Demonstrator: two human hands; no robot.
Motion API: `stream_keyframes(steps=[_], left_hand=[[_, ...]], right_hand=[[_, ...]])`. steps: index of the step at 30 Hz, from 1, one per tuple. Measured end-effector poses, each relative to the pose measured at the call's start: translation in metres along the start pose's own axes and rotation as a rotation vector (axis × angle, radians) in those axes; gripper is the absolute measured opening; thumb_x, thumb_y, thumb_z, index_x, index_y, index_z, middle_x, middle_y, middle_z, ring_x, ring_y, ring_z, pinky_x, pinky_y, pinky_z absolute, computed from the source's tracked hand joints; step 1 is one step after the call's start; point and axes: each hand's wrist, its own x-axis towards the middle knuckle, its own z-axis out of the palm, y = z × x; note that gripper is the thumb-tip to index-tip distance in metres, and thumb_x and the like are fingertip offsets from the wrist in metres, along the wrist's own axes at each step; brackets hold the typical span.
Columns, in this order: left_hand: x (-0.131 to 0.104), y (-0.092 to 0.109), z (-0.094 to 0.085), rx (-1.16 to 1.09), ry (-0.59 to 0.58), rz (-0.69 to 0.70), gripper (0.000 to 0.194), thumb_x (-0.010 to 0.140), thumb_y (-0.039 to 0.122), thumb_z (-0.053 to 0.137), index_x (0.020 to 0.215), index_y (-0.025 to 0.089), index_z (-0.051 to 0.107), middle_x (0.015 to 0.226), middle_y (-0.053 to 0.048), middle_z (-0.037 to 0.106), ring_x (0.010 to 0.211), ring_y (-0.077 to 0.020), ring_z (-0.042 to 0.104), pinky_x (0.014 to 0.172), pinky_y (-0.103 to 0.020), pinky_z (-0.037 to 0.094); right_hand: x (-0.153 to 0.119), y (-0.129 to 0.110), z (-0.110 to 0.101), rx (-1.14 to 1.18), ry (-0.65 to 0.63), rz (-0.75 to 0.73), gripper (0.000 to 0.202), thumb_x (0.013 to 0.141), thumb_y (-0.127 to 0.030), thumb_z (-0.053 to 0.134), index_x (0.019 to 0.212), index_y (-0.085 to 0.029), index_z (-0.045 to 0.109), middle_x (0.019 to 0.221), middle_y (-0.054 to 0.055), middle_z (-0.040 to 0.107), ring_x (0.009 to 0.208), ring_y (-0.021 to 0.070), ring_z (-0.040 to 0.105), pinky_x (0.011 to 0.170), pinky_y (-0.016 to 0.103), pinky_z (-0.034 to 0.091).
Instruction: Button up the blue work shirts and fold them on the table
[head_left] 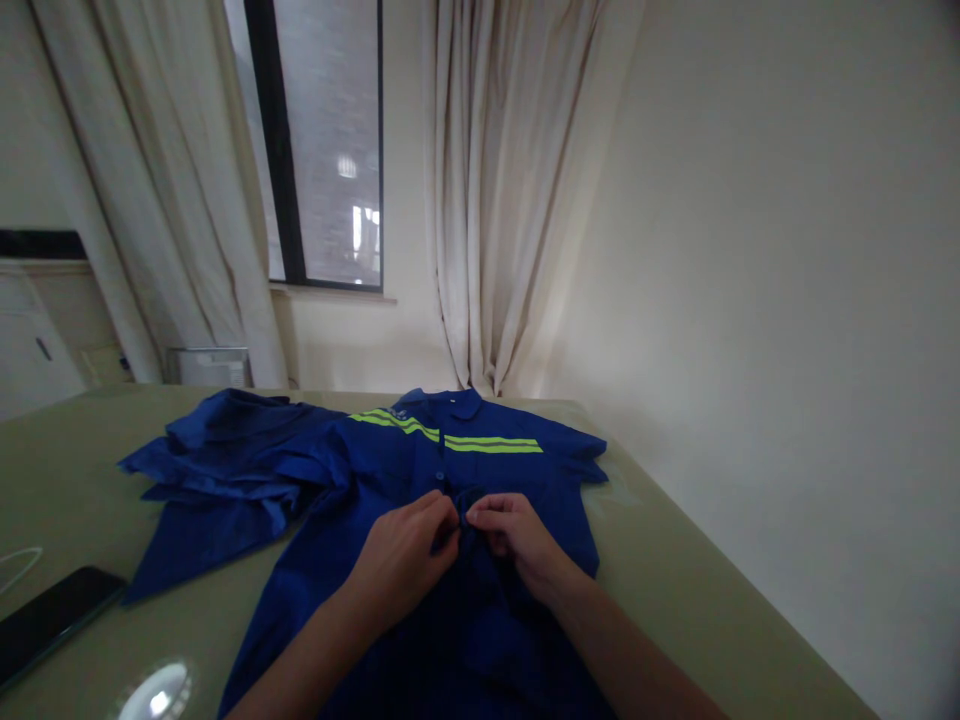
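Observation:
A blue short-sleeved work shirt (390,465) with yellow-green stripes across the chest lies front up, its collar at the far side. Over the middle of its front opening, my left hand (412,550) pinches the fabric at the placket. Just to the right, my right hand (514,540) also has thumb and finger closed on the cloth, a small gap from the left fingertips. A button (440,476) shows on the placket above my hands. Whether a button sits between my fingers is hidden.
A heap of blue clothing (240,450) lies left of the shirt. A black phone (56,615) and a white cable (22,562) are at the table's left. The greenish table (675,590) meets a wall on the right; curtains (495,200) hang behind.

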Motion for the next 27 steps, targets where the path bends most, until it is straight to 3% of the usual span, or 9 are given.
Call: stream_keyframes(steps=[3,6,9,12,14,17,20,24,27], left_hand=[[-0.001,0.000,0.000,-0.007,-0.006,0.054,0.019,0.091,0.022,0.059,0.106,0.028,0.067,0.097,0.000,0.071,0.085,-0.0168,0.066,0.075,-0.025,0.045],[0.001,0.002,-0.005,0.010,-0.026,0.142,0.016,0.096,0.026,0.056,0.100,0.028,0.071,0.096,-0.001,0.071,0.087,-0.0164,0.067,0.078,-0.024,0.046],[-0.004,0.006,-0.013,-0.006,0.026,0.153,0.021,0.099,0.030,0.051,0.093,0.025,0.071,0.093,-0.001,0.072,0.087,-0.0165,0.068,0.081,-0.025,0.049],[-0.033,-0.002,-0.019,-0.030,0.043,0.035,0.024,0.102,0.034,0.045,0.106,0.026,0.068,0.091,0.000,0.074,0.082,-0.0159,0.070,0.076,-0.025,0.053],[-0.070,-0.024,-0.019,0.030,-0.013,-0.013,0.026,0.099,0.039,0.052,0.120,0.030,0.065,0.092,0.001,0.076,0.081,-0.0170,0.072,0.073,-0.025,0.056],[-0.137,-0.078,-0.011,0.292,-0.005,0.122,0.064,0.079,0.046,0.077,0.139,0.041,0.056,0.133,0.000,0.070,0.112,-0.0268,0.071,0.089,-0.033,0.060],[-0.187,-0.130,-0.003,0.512,0.111,0.191,0.043,0.085,0.038,0.069,0.127,0.047,0.065,0.125,0.005,0.074,0.109,-0.0246,0.073,0.090,-0.030,0.061],[-0.204,-0.154,-0.012,0.547,0.140,0.216,0.041,0.089,0.022,0.055,0.119,0.045,0.069,0.117,0.007,0.077,0.103,-0.0201,0.075,0.089,-0.025,0.061],[-0.204,-0.157,-0.034,0.443,0.235,0.117,0.033,0.093,0.030,0.052,0.119,0.046,0.066,0.115,0.009,0.078,0.102,-0.0214,0.076,0.089,-0.030,0.063]], right_hand=[[-0.001,-0.003,-0.002,-0.037,-0.011,-0.008,0.019,0.064,-0.032,0.077,0.070,-0.015,0.072,0.053,-0.005,0.051,0.050,0.0074,0.038,0.049,0.023,0.022],[-0.010,-0.016,-0.006,-0.142,-0.054,-0.090,0.023,0.069,-0.038,0.077,0.074,-0.015,0.074,0.061,-0.002,0.060,0.057,0.0096,0.047,0.054,0.022,0.032],[-0.035,-0.031,-0.014,-0.295,-0.129,-0.226,0.037,0.079,-0.047,0.074,0.103,-0.018,0.075,0.085,0.003,0.071,0.073,0.0151,0.060,0.065,0.026,0.045],[-0.077,-0.029,-0.026,-0.605,-0.149,-0.387,0.067,0.075,-0.051,0.081,0.134,-0.025,0.061,0.119,0.007,0.069,0.099,0.0229,0.064,0.086,0.034,0.051],[-0.105,-0.010,-0.037,-0.889,-0.190,-0.458,0.088,0.067,-0.047,0.088,0.145,-0.028,0.052,0.136,0.009,0.061,0.117,0.0294,0.059,0.103,0.041,0.046],[-0.135,0.030,-0.055,-1.231,-0.185,-0.468,0.064,0.081,-0.026,0.072,0.143,-0.028,0.055,0.134,0.009,0.063,0.118,0.0308,0.060,0.107,0.045,0.044],[-0.149,0.058,-0.070,-1.356,-0.094,-0.497,0.050,0.084,-0.016,0.061,0.134,-0.025,0.061,0.124,0.009,0.068,0.110,0.0266,0.064,0.100,0.039,0.049],[-0.149,0.072,-0.079,-1.433,-0.040,-0.662,0.049,0.086,-0.027,0.067,0.135,-0.023,0.059,0.125,0.008,0.068,0.109,0.0265,0.065,0.097,0.037,0.052],[-0.142,0.082,-0.088,-1.544,0.082,-0.747,0.030,0.089,-0.021,0.064,0.119,-0.022,0.065,0.110,0.008,0.072,0.098,0.0258,0.068,0.090,0.038,0.054]])
